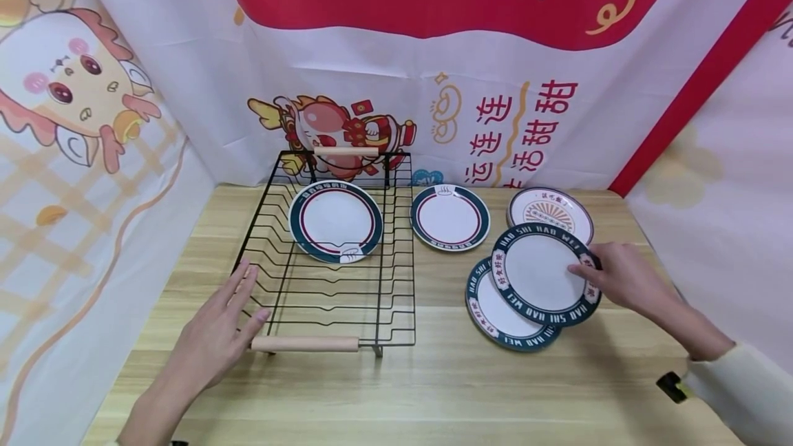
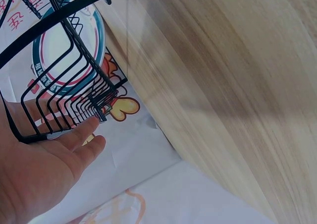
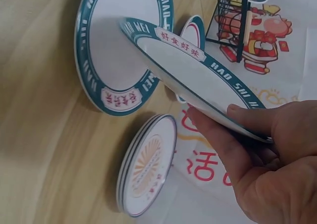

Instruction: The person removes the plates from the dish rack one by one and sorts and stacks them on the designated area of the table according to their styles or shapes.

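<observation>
My right hand (image 1: 626, 277) pinches the right edge of a white plate (image 1: 545, 272) with a dark green lettered rim, its thumb on the upper face and fingers beneath. The held plate is tilted above a matching plate (image 3: 121, 40) on the table. At the near left of a black wire dish rack (image 1: 334, 284), my left hand (image 1: 213, 336) rests against the side with fingers extended, its thumb near the front wooden handle (image 1: 305, 343). Towards the rack's back stands a green-rimmed plate (image 1: 336, 221) with a red inner ring.
Right of the rack, a smaller green-rimmed plate (image 1: 450, 217) lies on the wooden table (image 1: 427, 391). Behind the held plate sits a short stack of plates with an orange fan pattern (image 3: 148, 167). A printed cloth (image 1: 396, 54) hangs behind the table.
</observation>
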The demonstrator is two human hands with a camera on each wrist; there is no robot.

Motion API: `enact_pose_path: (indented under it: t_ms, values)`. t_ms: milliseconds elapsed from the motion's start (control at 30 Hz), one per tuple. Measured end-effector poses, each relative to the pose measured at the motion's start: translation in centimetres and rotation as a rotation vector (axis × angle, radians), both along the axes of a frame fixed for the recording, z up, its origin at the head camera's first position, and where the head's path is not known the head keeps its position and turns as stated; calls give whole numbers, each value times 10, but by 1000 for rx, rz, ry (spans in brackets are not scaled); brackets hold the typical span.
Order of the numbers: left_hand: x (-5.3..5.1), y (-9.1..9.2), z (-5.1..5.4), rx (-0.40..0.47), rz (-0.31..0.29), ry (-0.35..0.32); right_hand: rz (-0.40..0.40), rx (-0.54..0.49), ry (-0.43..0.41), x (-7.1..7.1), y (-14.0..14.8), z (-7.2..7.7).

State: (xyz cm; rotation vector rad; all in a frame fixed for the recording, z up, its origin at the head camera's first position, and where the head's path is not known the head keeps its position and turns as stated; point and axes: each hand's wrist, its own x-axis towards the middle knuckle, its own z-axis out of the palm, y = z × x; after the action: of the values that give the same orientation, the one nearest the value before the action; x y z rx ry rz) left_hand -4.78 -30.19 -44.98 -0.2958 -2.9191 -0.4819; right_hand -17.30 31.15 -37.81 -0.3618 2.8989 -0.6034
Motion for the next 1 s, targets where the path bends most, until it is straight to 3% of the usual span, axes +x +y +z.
enact_pose_path:
  t_ms: [467, 833, 1000]
  values:
    - [0, 0, 1, 6, 3, -9, -70, -9, -138, -1, 13, -20]
    - [2, 1, 1, 8, 8, -10, -143, -71, -267, 2, 20, -50]
    - [1, 0, 0, 8, 7, -11, -184, -42, -289, 2, 23, -61]
